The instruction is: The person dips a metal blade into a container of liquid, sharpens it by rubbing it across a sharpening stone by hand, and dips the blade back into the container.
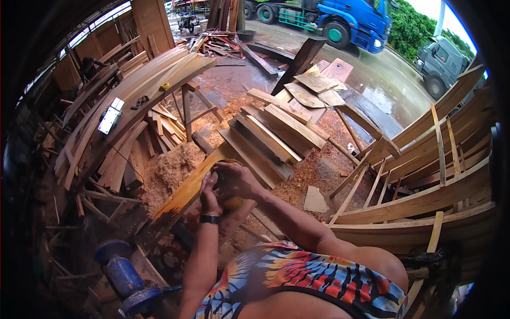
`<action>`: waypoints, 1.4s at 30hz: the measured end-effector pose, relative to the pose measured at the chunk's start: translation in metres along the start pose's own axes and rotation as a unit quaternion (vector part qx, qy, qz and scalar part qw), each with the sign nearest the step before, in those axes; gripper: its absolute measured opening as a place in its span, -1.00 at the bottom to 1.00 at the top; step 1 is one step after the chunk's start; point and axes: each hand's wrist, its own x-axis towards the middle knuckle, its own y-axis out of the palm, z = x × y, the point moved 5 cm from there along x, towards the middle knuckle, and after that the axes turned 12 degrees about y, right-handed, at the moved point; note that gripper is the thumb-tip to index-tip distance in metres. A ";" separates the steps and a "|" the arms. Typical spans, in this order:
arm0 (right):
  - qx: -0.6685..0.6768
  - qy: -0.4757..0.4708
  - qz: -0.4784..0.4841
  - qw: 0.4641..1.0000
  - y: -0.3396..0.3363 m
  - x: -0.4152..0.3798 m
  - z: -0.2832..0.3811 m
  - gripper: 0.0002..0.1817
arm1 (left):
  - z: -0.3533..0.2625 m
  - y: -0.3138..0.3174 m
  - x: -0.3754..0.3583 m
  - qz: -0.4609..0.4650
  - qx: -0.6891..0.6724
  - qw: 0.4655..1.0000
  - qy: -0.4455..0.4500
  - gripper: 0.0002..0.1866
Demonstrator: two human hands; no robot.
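My left hand (210,195), with a black band at its wrist, is raised beside my right hand (235,181) in front of my body. The fingers of both hands are bent close together, and whatever lies between them is too small or hidden to make out. Just behind and to the left of them runs a long yellowish wooden board (186,186). Beyond my right hand lies a stack of planks (265,141).
Long boards (143,74) rest on a stand at the left, with a white device (111,116) on them. A blue machine (125,276) stands at lower left. Curved wooden frames (414,212) fill the right side. A blue truck (353,21) is on the road behind.
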 end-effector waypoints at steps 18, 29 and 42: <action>-0.048 -0.040 0.013 0.998 -0.006 -0.003 0.016 -0.35 | -0.016 0.023 -0.016 -0.033 0.013 0.998 0.044 -0.49; 0.003 -0.008 0.027 1.000 -0.003 -0.001 0.009 -0.32 | -0.016 0.020 -0.017 -0.041 0.021 0.998 0.042 -0.28; -0.075 -0.046 0.012 0.996 -0.011 -0.004 0.018 -0.35 | -0.019 0.024 -0.018 -0.038 0.049 0.998 0.032 -0.30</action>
